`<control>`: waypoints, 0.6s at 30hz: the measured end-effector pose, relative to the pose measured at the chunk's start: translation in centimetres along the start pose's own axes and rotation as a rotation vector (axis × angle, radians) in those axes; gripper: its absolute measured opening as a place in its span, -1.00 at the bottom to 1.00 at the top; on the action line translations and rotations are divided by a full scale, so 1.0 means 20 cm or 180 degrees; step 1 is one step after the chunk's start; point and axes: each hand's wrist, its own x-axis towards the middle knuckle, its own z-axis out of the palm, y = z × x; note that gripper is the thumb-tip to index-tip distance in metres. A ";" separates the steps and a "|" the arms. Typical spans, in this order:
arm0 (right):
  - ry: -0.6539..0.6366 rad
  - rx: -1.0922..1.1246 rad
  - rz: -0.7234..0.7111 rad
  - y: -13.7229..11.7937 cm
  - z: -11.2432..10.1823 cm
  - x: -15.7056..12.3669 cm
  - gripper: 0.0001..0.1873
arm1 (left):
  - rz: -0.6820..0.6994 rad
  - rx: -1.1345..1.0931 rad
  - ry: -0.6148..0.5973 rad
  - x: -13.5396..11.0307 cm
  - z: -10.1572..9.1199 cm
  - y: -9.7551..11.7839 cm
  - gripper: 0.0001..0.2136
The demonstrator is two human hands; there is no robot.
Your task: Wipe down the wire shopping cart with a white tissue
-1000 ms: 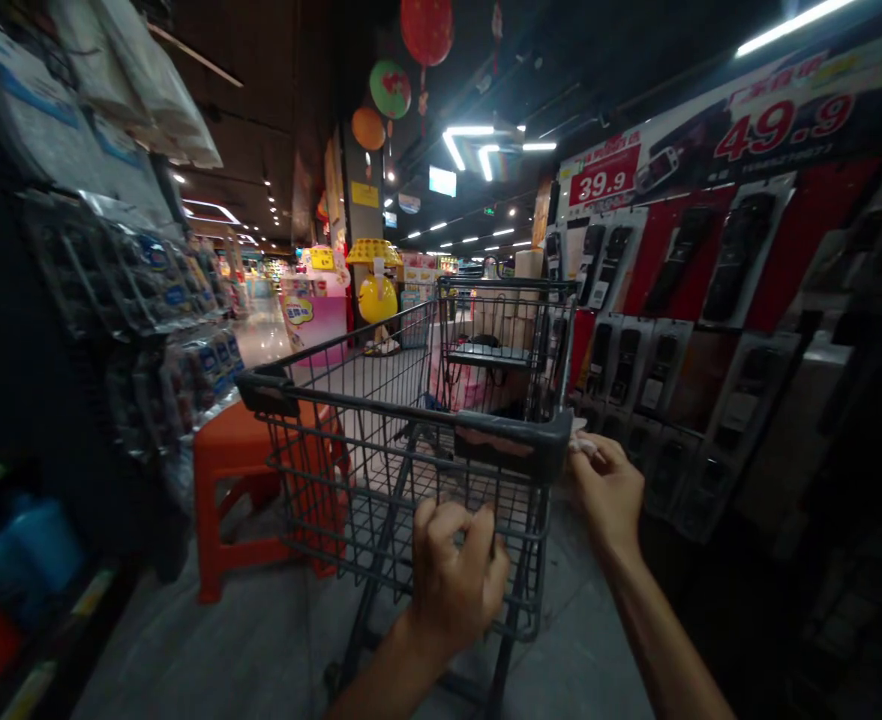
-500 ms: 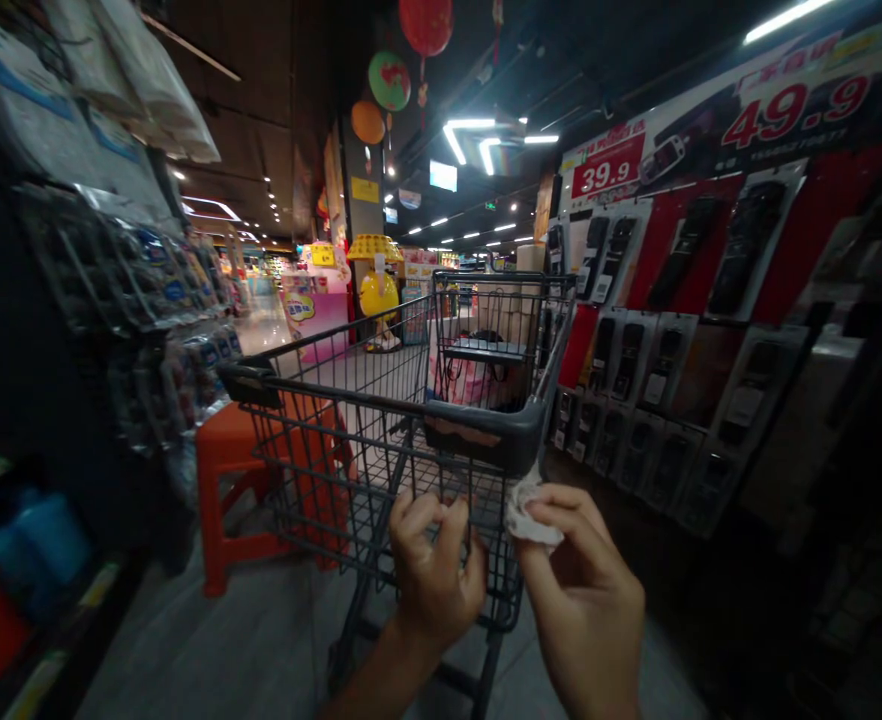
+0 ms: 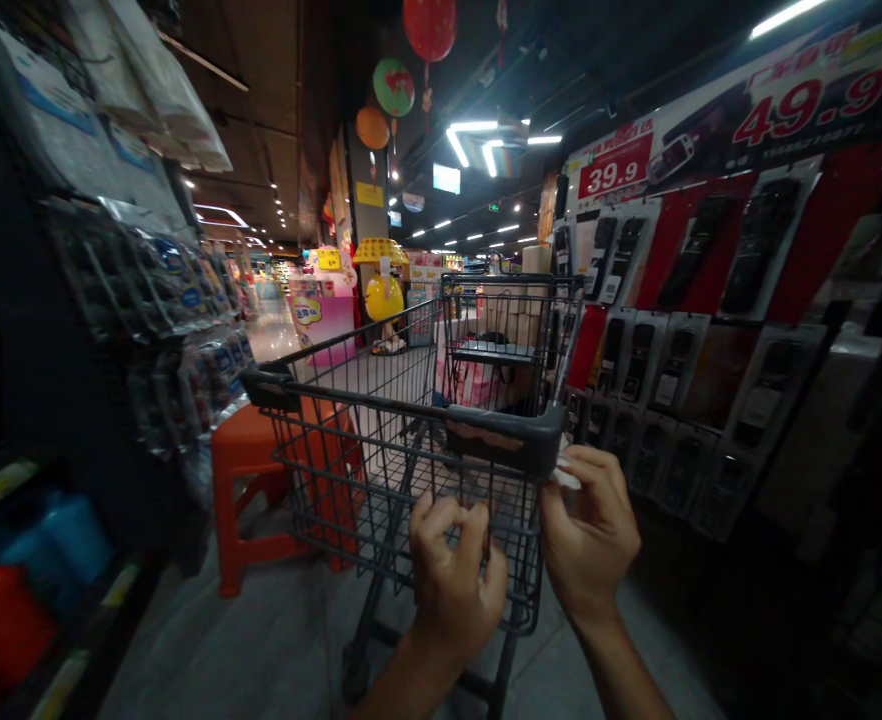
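Note:
A dark wire shopping cart (image 3: 381, 425) stands in front of me. My left hand (image 3: 457, 575) has its fingers curled round the wires of the cart's near end, below the worn black corner bumper (image 3: 505, 436). Between the thumb and fingers of my right hand (image 3: 595, 535) is a crumpled white tissue (image 3: 567, 476), mostly covered by the fingers. This hand is beside the bumper's right end, and the tissue seems to touch the cart's corner there.
An orange plastic stool (image 3: 242, 500) stands left of the cart. Packaged goods hang on the left rack (image 3: 141, 280), and packaged handsets or remotes line the right display (image 3: 673, 350). A yellow lamp-like figure (image 3: 385, 296) is farther back.
My right hand has moved up and right with the tissue, from below the bumper to its right end. The left hand keeps its hold; the whole view has shifted slightly.

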 end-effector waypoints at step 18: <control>0.0297 0.0120 0.1273 0.03 -0.02 -0.08 -0.93 | -0.0008 -0.0062 -0.0105 -0.01 -0.01 0.01 -0.73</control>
